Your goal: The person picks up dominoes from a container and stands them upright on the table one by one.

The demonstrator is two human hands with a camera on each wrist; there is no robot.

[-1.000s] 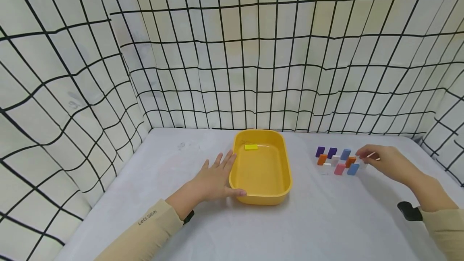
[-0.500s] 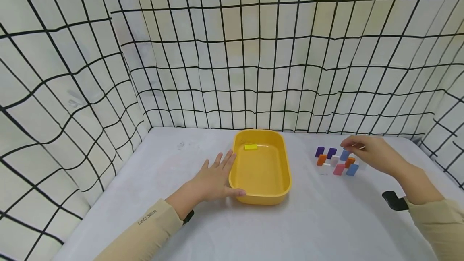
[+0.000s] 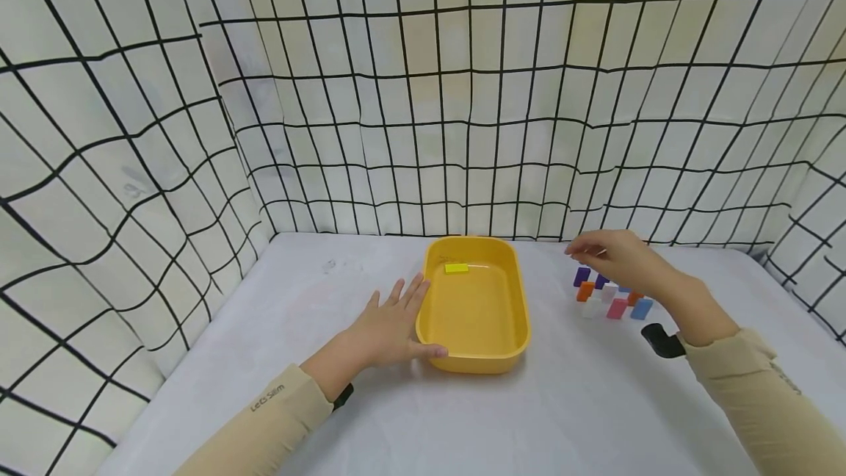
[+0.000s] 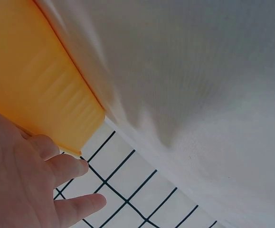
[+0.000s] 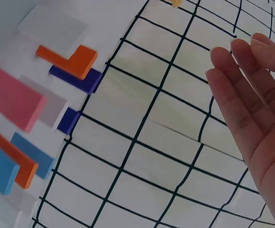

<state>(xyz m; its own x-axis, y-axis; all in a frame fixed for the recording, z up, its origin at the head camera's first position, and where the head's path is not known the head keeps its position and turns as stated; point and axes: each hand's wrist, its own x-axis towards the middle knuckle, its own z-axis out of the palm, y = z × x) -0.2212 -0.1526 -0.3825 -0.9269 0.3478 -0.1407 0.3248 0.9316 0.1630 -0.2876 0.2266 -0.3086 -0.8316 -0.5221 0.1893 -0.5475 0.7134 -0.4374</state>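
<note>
My left hand (image 3: pixel 396 325) rests with spread fingers on the left side of the yellow plastic tray (image 3: pixel 518 307) in the head view. Its thumb lies at the tray's near rim. A small bright yellow block (image 3: pixel 456 268) lies inside, toward the far left. My right hand (image 3: pixel 617 259) hovers over the back of a group of domino-like blocks, its fingers loosely bent and nothing visible between them. Among the blocks are purple (image 3: pixel 581 276), orange (image 3: pixel 584 291), pink (image 3: pixel 617 308), blue (image 3: pixel 641 308) and white ones. The hand hides some back blocks. In the right wrist view the right fingers (image 5: pixel 241 90) are apart from the blocks.
A white cloth (image 3: pixel 423 424) covers the table. White walls with a black grid (image 3: pixel 515 94) stand behind and at both sides. Dark wrist cameras (image 3: pixel 663 341) sit at the cuffs. The blocks stand right of the tray, with a gap between.
My right hand has moved left and slightly back, from the right side of the blocks to above the purple ones. The left hand, tray and yellow block have stayed put.
</note>
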